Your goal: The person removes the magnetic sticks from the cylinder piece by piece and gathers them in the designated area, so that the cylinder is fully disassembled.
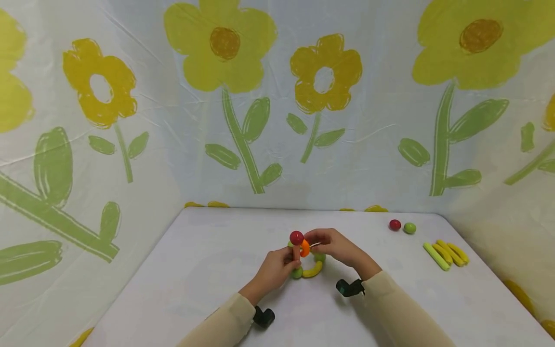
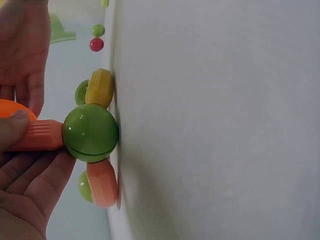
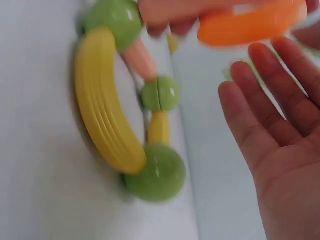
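In the head view, my left hand (image 1: pixel 276 267) grips an upright salmon stick (image 2: pixel 45 136), whose lower end meets a green ball (image 2: pixel 90 131). A red ball (image 1: pixel 297 237) tops that stick. My right hand (image 1: pixel 336 245) pinches an orange curved stick (image 1: pixel 305 248) beside it, close under the red ball; whether the two join is unclear. Below, a ring lies on the table, made of green balls, a yellow curved stick (image 3: pixel 102 100), a short yellow stick (image 3: pixel 159 129) and another salmon stick (image 2: pixel 102 184).
At the back right of the table (image 1: pixel 208 270) lie a loose red ball (image 1: pixel 395 225) and a light green ball (image 1: pixel 409 228). Nearer the right edge are a light green stick (image 1: pixel 436 256) and several yellow curved sticks (image 1: pixel 451 252). Flower-printed cloth (image 1: pixel 373 159) surrounds the table.
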The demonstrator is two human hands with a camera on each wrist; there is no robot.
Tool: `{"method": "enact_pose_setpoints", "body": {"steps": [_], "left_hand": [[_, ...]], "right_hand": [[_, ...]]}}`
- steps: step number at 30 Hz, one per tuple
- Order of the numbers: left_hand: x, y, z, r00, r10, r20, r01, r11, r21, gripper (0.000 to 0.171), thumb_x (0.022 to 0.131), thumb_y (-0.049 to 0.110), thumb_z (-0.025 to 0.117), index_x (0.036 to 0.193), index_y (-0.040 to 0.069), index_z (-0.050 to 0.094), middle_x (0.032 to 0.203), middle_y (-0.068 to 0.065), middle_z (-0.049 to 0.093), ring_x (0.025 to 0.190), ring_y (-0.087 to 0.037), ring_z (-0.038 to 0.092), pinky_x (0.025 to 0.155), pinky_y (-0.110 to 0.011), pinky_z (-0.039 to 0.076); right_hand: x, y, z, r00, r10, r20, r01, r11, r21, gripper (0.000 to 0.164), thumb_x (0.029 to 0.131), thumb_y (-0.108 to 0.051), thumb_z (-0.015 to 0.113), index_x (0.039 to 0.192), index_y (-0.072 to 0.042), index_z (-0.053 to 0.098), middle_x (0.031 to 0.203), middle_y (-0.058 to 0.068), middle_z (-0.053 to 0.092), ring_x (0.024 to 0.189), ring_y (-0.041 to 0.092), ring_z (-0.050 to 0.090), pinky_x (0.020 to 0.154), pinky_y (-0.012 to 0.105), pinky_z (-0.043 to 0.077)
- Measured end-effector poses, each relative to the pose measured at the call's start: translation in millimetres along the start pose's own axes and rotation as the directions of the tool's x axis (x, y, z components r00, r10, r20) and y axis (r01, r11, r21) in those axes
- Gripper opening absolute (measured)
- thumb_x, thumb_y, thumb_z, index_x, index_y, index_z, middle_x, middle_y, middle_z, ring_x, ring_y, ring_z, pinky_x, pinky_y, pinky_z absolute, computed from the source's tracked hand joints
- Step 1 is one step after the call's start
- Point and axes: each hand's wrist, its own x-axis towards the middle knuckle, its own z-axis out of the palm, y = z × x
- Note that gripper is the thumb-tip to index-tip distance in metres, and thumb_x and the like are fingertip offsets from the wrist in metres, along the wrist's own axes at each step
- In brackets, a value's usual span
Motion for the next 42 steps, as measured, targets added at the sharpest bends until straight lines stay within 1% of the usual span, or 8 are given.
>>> {"method": "enact_pose_setpoints", "body": {"steps": [5,11,19,22,27,31,35,42], "left_hand": [[1.3,1.8,0.4,0.999,-0.032,0.005,0.032,0.999,0.006,0.018,0.091,0.020,0.068,0.107,0.011,0.066,0.100,0.002,0.072,0.092,-0.008,0.067,0.086,-0.024,0.055],[1.8,2.8,0.7,1.000,-0.023,-0.001,0.023,1.000,-0.002,0.024,0.091,0.018,0.068,0.110,0.004,0.065,0.100,-0.001,0.073,0.090,-0.010,0.068,0.083,-0.025,0.056],[4.0,1.6,0.9,0.999,-0.054,0.007,0.054,0.999,0.004,0.022,0.091,0.020,0.068,0.110,0.009,0.066,0.101,0.001,0.072,0.090,-0.008,0.067,0.083,-0.023,0.056],[4.6,3.4,-1.3,0.995,-0.098,0.016,0.098,0.995,0.002,0.023,0.089,0.024,0.070,0.109,0.012,0.066,0.101,0.003,0.072,0.092,-0.008,0.067,0.085,-0.026,0.056],[5.0,14.0,-10.7,0.990,-0.144,-0.006,0.142,0.983,-0.117,0.049,0.087,0.037,0.072,0.130,0.019,0.057,0.115,0.001,0.069,0.103,-0.013,0.067,0.091,-0.031,0.055],[7.3,26.9,-18.0,0.994,-0.085,-0.070,0.068,0.972,-0.226,0.058,0.088,0.037,0.070,0.140,0.023,0.047,0.125,-0.003,0.064,0.109,-0.016,0.065,0.093,-0.029,0.053],[7.8,34.5,-20.6,0.993,-0.031,-0.114,0.006,0.977,-0.215,0.049,0.091,0.035,0.066,0.136,0.022,0.052,0.126,-0.002,0.063,0.110,-0.015,0.065,0.094,-0.026,0.052],[8.0,33.5,-20.7,0.991,0.024,-0.131,-0.046,0.985,-0.168,0.044,0.093,0.030,0.065,0.133,0.017,0.055,0.123,-0.002,0.065,0.108,-0.015,0.066,0.092,-0.024,0.052]], "right_hand": [[-4,-8,11,0.998,-0.014,-0.063,0.008,0.994,-0.106,0.028,0.087,-0.028,0.072,0.114,-0.020,0.067,0.112,0.003,0.069,0.102,0.018,0.064,0.086,0.028,0.054],[-13,-22,9,0.981,-0.074,-0.177,0.034,0.975,-0.221,0.023,0.090,-0.021,0.069,0.111,-0.018,0.063,0.104,0.002,0.069,0.093,0.017,0.063,0.080,0.026,0.054],[-22,-35,2,0.960,-0.084,-0.266,0.009,0.962,-0.274,0.023,0.088,-0.026,0.072,0.109,-0.020,0.065,0.102,-0.002,0.068,0.085,0.013,0.063,0.076,0.023,0.055],[-23,-37,2,0.956,-0.098,-0.277,0.011,0.954,-0.301,0.022,0.087,-0.023,0.073,0.108,-0.020,0.066,0.100,-0.003,0.069,0.085,0.012,0.063,0.076,0.023,0.055],[-24,-40,4,0.950,-0.117,-0.291,0.012,0.941,-0.338,0.023,0.086,-0.023,0.074,0.107,-0.021,0.068,0.100,-0.005,0.069,0.087,0.011,0.063,0.076,0.021,0.055],[-25,-41,7,0.946,-0.131,-0.298,0.017,0.935,-0.355,0.025,0.085,-0.027,0.075,0.108,-0.020,0.068,0.101,-0.005,0.069,0.087,0.011,0.063,0.077,0.020,0.055],[-27,-42,8,0.940,-0.153,-0.304,0.030,0.927,-0.374,0.024,0.085,-0.026,0.075,0.108,-0.020,0.068,0.100,-0.005,0.069,0.086,0.011,0.062,0.076,0.022,0.055],[-28,-41,13,0.900,-0.286,-0.328,0.073,0.842,-0.534,0.023,0.080,-0.015,0.080,0.102,-0.016,0.071,0.092,-0.008,0.066,0.081,0.006,0.061,0.074,0.027,0.057]]}}
